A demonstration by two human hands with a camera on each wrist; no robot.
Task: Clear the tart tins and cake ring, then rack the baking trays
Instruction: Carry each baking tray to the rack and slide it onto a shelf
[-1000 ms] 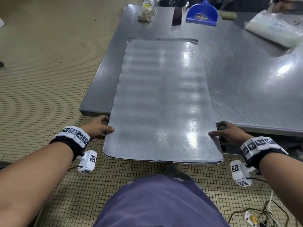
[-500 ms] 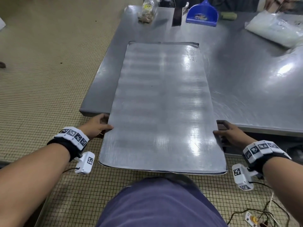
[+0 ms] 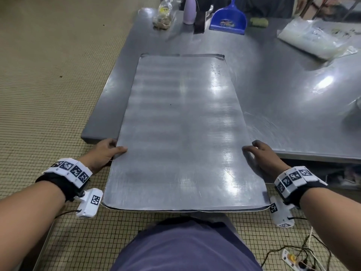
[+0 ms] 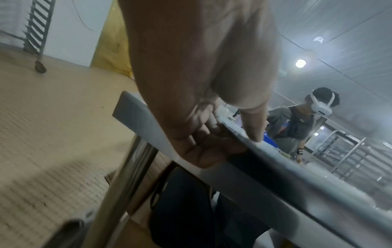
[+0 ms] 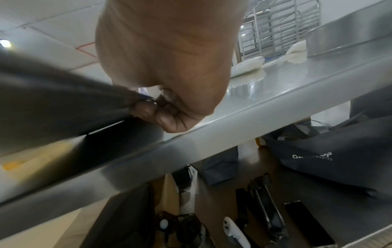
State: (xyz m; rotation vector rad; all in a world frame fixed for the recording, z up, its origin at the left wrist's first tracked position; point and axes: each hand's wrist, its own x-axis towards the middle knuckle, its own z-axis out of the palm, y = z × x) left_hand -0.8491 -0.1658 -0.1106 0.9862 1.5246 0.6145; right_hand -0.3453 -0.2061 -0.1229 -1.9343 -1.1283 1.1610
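Note:
A large flat metal baking tray [image 3: 181,130] lies lengthwise on the steel table [image 3: 283,106], its near end sticking out over the table's front edge towards me. My left hand [image 3: 106,152] grips the tray's left long edge, thumb on top and fingers curled underneath [image 4: 203,144]. My right hand [image 3: 261,153] grips the right long edge the same way, fingers curled under the rim [image 5: 161,114]. The tray's top is bare. No tart tins or cake ring show in any view.
At the table's far end stand a blue dustpan [image 3: 228,18], a lilac bottle [image 3: 189,10], a bag of bits [image 3: 163,15] and a white plastic bag [image 3: 312,38]. Wheeled tray racks [image 4: 36,33] stand beyond. Another person [image 4: 297,125] stands across the table. Cables lie on the floor [image 3: 293,259].
The tray has slid towards me, its near end now further over the table's edge. Both hands kept their hold on its sides and came back with it.

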